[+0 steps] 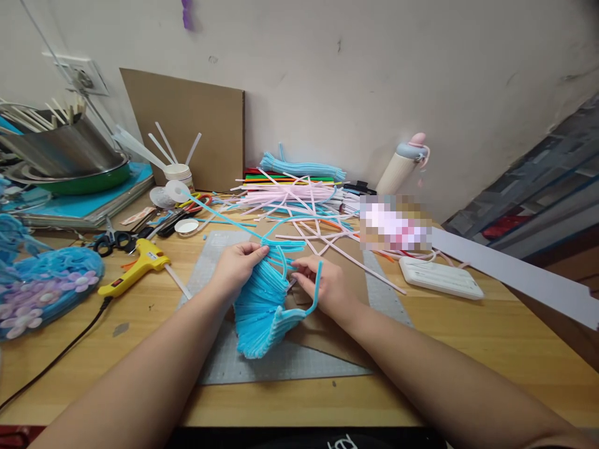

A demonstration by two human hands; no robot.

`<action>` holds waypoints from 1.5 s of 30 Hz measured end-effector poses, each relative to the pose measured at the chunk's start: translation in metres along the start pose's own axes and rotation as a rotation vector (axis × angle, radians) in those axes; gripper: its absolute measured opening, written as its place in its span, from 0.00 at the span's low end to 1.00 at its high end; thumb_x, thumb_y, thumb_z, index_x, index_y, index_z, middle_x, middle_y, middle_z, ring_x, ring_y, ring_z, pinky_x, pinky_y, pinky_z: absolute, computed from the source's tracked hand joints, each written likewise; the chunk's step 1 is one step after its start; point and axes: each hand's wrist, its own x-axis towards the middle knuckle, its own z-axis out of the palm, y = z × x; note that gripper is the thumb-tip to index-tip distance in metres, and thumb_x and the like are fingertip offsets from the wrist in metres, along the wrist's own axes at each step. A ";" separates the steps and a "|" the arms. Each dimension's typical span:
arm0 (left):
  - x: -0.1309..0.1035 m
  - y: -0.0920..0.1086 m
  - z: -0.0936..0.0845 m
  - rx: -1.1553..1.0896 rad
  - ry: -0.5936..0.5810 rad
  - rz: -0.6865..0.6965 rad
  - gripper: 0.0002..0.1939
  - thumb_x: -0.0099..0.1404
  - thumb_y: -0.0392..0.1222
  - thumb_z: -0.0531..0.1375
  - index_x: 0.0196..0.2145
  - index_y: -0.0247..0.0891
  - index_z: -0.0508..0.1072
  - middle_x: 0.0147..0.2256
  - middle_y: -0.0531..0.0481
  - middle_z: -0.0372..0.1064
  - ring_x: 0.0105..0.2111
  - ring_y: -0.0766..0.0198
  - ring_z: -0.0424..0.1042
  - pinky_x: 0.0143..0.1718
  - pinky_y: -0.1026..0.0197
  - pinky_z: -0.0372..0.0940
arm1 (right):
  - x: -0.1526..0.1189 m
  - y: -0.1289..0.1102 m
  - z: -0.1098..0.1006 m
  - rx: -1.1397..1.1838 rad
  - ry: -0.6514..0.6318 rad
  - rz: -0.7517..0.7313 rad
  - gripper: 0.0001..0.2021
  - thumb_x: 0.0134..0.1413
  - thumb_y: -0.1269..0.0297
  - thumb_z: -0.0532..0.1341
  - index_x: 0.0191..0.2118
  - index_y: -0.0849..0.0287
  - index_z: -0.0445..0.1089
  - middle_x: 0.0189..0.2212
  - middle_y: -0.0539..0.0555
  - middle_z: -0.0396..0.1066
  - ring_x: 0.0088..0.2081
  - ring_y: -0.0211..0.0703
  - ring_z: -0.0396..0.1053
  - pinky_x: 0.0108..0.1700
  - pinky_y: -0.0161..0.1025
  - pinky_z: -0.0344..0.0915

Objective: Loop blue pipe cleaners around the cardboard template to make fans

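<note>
A blue piece made of pipe cleaners [259, 305], packed side by side into a curved, fan-like shape, is held above the cutting mat. My left hand [241, 265] grips its upper left edge, thumb on top. Loose blue stem ends stick out past that thumb, and one long stem runs up to the left. At the piece's right side, my right hand [322, 280] has its thumb and forefinger pinched together near the blue stem ends; what exactly lies between them is too small to make out. One bent blue stem rises in front of the right hand.
A grey cutting mat [219, 368] and a cardboard sheet [346, 274] lie beneath. Pink pipe cleaners [299, 196] are heaped behind. To the left are a yellow glue gun [140, 268], black scissors [112, 240] and a flowered blue piece [51, 287]. A white device [440, 277] lies right.
</note>
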 end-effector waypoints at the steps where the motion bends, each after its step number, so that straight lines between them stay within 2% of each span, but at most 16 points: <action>1: 0.000 0.000 0.001 -0.006 -0.007 -0.005 0.17 0.45 0.52 0.64 0.24 0.34 0.72 0.17 0.54 0.67 0.17 0.70 0.61 0.22 0.66 0.57 | 0.000 0.000 0.000 -0.007 0.001 0.017 0.10 0.49 0.68 0.58 0.39 0.56 0.69 0.31 0.53 0.71 0.33 0.41 0.67 0.35 0.38 0.64; 7: -0.004 0.004 0.004 0.008 -0.011 -0.015 0.18 0.44 0.53 0.64 0.23 0.33 0.72 0.17 0.54 0.67 0.18 0.69 0.63 0.22 0.66 0.57 | -0.001 -0.003 0.004 0.038 -0.023 0.124 0.06 0.50 0.66 0.57 0.32 0.56 0.70 0.28 0.52 0.72 0.31 0.41 0.69 0.33 0.36 0.64; 13: -0.004 0.003 0.006 0.111 0.069 0.061 0.17 0.44 0.52 0.64 0.23 0.34 0.72 0.19 0.54 0.67 0.19 0.69 0.61 0.22 0.67 0.56 | -0.002 -0.013 0.008 0.450 -0.028 0.396 0.07 0.46 0.61 0.59 0.27 0.60 0.67 0.21 0.51 0.71 0.24 0.38 0.69 0.27 0.34 0.65; 17: -0.003 0.002 0.007 0.119 0.091 0.081 0.16 0.44 0.51 0.64 0.23 0.34 0.72 0.20 0.53 0.68 0.20 0.68 0.63 0.23 0.66 0.57 | -0.001 -0.016 0.010 0.556 0.011 0.467 0.09 0.43 0.60 0.62 0.25 0.61 0.64 0.17 0.48 0.66 0.18 0.35 0.64 0.21 0.32 0.62; 21: -0.001 0.000 0.005 0.049 0.066 0.054 0.18 0.44 0.53 0.64 0.25 0.34 0.72 0.19 0.53 0.67 0.19 0.68 0.63 0.22 0.66 0.58 | -0.001 -0.013 0.014 0.603 0.013 0.434 0.10 0.44 0.59 0.61 0.25 0.60 0.62 0.16 0.47 0.64 0.17 0.33 0.62 0.19 0.31 0.59; 25: 0.002 -0.002 -0.002 -0.060 -0.081 -0.013 0.18 0.46 0.53 0.64 0.26 0.34 0.71 0.19 0.53 0.67 0.18 0.69 0.63 0.22 0.66 0.59 | -0.003 -0.011 0.010 0.440 -0.022 0.383 0.09 0.47 0.59 0.59 0.27 0.60 0.65 0.18 0.48 0.64 0.19 0.34 0.61 0.21 0.32 0.60; 28: 0.004 -0.003 -0.006 -0.103 -0.157 -0.048 0.18 0.46 0.53 0.64 0.27 0.34 0.71 0.19 0.52 0.68 0.18 0.68 0.64 0.21 0.66 0.60 | -0.002 -0.010 0.000 0.305 0.102 0.277 0.08 0.50 0.59 0.56 0.30 0.58 0.64 0.22 0.48 0.63 0.23 0.34 0.61 0.25 0.32 0.60; 31: 0.003 -0.001 -0.006 -0.105 -0.167 -0.046 0.18 0.45 0.52 0.65 0.28 0.34 0.71 0.20 0.52 0.68 0.19 0.68 0.65 0.22 0.65 0.61 | 0.001 -0.007 -0.007 0.370 0.241 0.238 0.08 0.53 0.59 0.53 0.37 0.56 0.60 0.29 0.50 0.63 0.27 0.34 0.62 0.28 0.32 0.61; 34: 0.001 0.002 -0.005 -0.098 -0.184 -0.033 0.18 0.45 0.51 0.65 0.28 0.34 0.71 0.22 0.53 0.69 0.20 0.68 0.66 0.24 0.65 0.62 | 0.004 -0.003 -0.007 0.442 0.192 0.213 0.12 0.52 0.61 0.55 0.43 0.56 0.59 0.34 0.52 0.64 0.30 0.36 0.64 0.30 0.33 0.63; 40: -0.001 0.004 -0.003 -0.082 -0.232 0.006 0.18 0.48 0.51 0.64 0.31 0.35 0.72 0.26 0.51 0.71 0.24 0.66 0.68 0.28 0.64 0.63 | 0.004 -0.001 -0.004 0.454 0.079 0.219 0.07 0.52 0.63 0.55 0.36 0.58 0.65 0.27 0.51 0.68 0.30 0.38 0.68 0.33 0.37 0.66; 45: -0.001 0.005 -0.002 -0.084 -0.165 -0.008 0.15 0.47 0.50 0.64 0.28 0.37 0.72 0.22 0.54 0.69 0.20 0.68 0.65 0.25 0.65 0.62 | 0.003 -0.004 -0.005 0.475 0.074 0.210 0.07 0.50 0.63 0.57 0.36 0.58 0.63 0.27 0.50 0.69 0.29 0.38 0.69 0.33 0.37 0.67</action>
